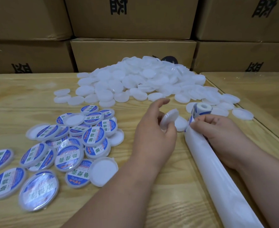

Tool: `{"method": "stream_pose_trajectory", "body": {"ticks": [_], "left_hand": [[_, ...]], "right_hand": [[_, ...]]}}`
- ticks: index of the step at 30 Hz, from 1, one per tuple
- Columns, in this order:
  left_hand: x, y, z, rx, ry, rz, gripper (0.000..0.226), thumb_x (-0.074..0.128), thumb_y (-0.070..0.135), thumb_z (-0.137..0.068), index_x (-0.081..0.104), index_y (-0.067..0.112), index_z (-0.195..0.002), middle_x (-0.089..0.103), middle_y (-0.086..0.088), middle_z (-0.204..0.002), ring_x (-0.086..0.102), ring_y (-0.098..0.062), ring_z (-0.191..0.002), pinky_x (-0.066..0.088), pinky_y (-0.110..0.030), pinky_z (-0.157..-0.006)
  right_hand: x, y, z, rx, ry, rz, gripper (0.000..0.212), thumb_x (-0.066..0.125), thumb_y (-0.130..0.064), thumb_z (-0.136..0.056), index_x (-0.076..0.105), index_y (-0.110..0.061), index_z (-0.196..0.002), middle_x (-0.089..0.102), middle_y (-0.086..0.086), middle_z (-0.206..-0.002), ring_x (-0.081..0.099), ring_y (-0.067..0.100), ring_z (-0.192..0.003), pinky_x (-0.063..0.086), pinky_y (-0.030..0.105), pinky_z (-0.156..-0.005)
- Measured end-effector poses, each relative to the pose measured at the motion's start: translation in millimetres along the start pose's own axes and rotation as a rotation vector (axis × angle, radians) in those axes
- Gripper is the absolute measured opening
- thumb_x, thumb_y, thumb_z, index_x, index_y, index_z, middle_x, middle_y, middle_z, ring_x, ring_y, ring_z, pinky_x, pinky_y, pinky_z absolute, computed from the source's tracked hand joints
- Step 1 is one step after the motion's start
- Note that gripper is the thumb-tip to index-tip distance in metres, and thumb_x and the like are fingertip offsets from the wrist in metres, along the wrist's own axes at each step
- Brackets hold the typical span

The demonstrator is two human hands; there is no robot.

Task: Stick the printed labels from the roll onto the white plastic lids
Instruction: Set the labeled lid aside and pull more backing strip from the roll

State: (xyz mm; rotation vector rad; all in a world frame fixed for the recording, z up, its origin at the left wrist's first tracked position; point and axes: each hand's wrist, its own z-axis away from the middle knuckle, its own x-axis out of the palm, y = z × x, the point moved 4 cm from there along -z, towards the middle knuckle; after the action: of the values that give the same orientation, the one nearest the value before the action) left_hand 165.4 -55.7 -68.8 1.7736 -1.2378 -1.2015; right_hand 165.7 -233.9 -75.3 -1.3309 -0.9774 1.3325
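Left hand (pixel 153 129) grips round white lid (pixel 169 119), right hand (pixel 217 129) pinches glossy label strip (pixel 190 121)

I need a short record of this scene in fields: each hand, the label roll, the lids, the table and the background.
left hand: holds one blank lid, tilted
right hand: pinches a label at the backing strip
label roll: beside the right hand, on the table
unlabelled lids: big pile at the far side
labelled lids: loose heap at the left
table: light wood
background: cardboard boxes, stacked
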Motion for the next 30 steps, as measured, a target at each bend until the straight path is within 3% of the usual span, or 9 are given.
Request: {"method": "stream_pose_trajectory", "body": {"ticks": [3,8,11,13,18,21,24,28,30], "left_hand": [[-3.0,-0.3,-1.3,-0.034,0.064,0.073,0.013,0.068,0.021,-0.087,0.060,0.031,-0.087,0.063,0.016,-0.083,0.056,0.000,-0.069,0.042,-0.009,-0.061],[-2.9,1.7,0.7,-0.028,0.072,0.100,0.017,0.058,0.029,-0.081,0.051,0.019,-0.068,0.052,0.008,-0.074,0.049,-0.006,-0.067,0.037,-0.017,-0.056],[-2.0,-1.5,0.7,-0.058,0.061,0.163,0.018,0.051,0.025,-0.076,0.058,0.010,-0.082,0.061,0.002,-0.084,0.056,-0.012,-0.075,0.044,-0.025,-0.059],[-1.5,-3.0,0.9,-0.095,0.036,0.218,0.009,0.050,0.022,-0.079,0.057,0.022,-0.085,0.066,0.008,-0.085,0.062,-0.010,-0.076,0.045,-0.020,-0.058],[1.7,0.6,0.8,-0.059,-0.067,0.199,0.039,0.049,0.018,-0.089,0.054,0.049,-0.112,0.063,0.020,-0.093,0.060,-0.003,-0.068,0.046,-0.012,-0.057],[7.8,0.9,0.4,-0.071,-0.145,0.099,0.026,0.062,0.035,-0.088,0.057,0.052,-0.106,0.063,0.017,-0.094,0.062,0.000,-0.075,0.044,-0.011,-0.060],[9.3,-0.9,1.3,-0.088,-0.157,0.056,0.031,0.075,0.044,-0.083,0.057,0.051,-0.106,0.063,0.020,-0.096,0.062,0.001,-0.082,0.046,-0.009,-0.064],[8.5,-1.0,0.1,-0.085,-0.123,0.048,0.031,0.076,0.038,-0.083,0.057,0.049,-0.105,0.065,0.017,-0.092,0.063,0.000,-0.080,0.046,-0.008,-0.063],[9.2,-0.8,-0.1,-0.085,-0.110,0.044,0.029,0.073,0.033,-0.085,0.057,0.047,-0.105,0.066,0.016,-0.090,0.063,0.001,-0.077,0.044,-0.007,-0.060]], "right_hand": [[-2.4,0.8,0.3,0.006,-0.027,-0.039,0.034,0.070,-0.029,-0.074,0.061,0.003,-0.081,0.057,0.011,-0.068,0.049,0.019,-0.056,0.041,0.028,-0.050],[-1.5,-1.0,2.6,-0.009,-0.052,-0.038,0.017,0.067,-0.014,-0.092,0.075,-0.010,-0.077,0.064,0.009,-0.069,0.055,0.018,-0.057,0.043,0.029,-0.053],[0.1,-3.0,2.4,-0.007,-0.059,-0.042,0.021,0.065,-0.012,-0.094,0.078,-0.014,-0.078,0.068,0.009,-0.070,0.060,0.016,-0.056,0.047,0.027,-0.051],[0.9,-4.1,2.4,-0.009,-0.063,-0.037,0.019,0.064,-0.011,-0.094,0.079,-0.013,-0.083,0.069,0.009,-0.071,0.061,0.016,-0.056,0.048,0.026,-0.049],[5.1,-5.4,2.4,-0.033,-0.088,-0.013,0.022,0.062,-0.010,-0.093,0.081,-0.020,-0.089,0.077,0.012,-0.081,0.067,0.019,-0.064,0.052,0.029,-0.055],[8.1,-4.6,1.2,-0.058,-0.122,-0.015,0.018,0.064,-0.014,-0.087,0.080,-0.020,-0.093,0.078,0.013,-0.088,0.071,0.025,-0.074,0.054,0.038,-0.068],[9.8,-4.0,0.9,-0.072,-0.158,-0.041,0.022,0.065,-0.019,-0.079,0.080,-0.019,-0.094,0.079,0.013,-0.091,0.075,0.027,-0.080,0.058,0.040,-0.072],[10.6,-3.3,0.9,-0.091,-0.185,-0.058,0.026,0.062,-0.017,-0.077,0.081,-0.021,-0.095,0.079,0.011,-0.091,0.075,0.022,-0.078,0.057,0.029,-0.064],[10.5,-2.4,0.1,-0.086,-0.183,-0.063,0.029,0.061,-0.017,-0.075,0.081,-0.021,-0.096,0.079,0.013,-0.093,0.075,0.023,-0.079,0.058,0.032,-0.066]]}}
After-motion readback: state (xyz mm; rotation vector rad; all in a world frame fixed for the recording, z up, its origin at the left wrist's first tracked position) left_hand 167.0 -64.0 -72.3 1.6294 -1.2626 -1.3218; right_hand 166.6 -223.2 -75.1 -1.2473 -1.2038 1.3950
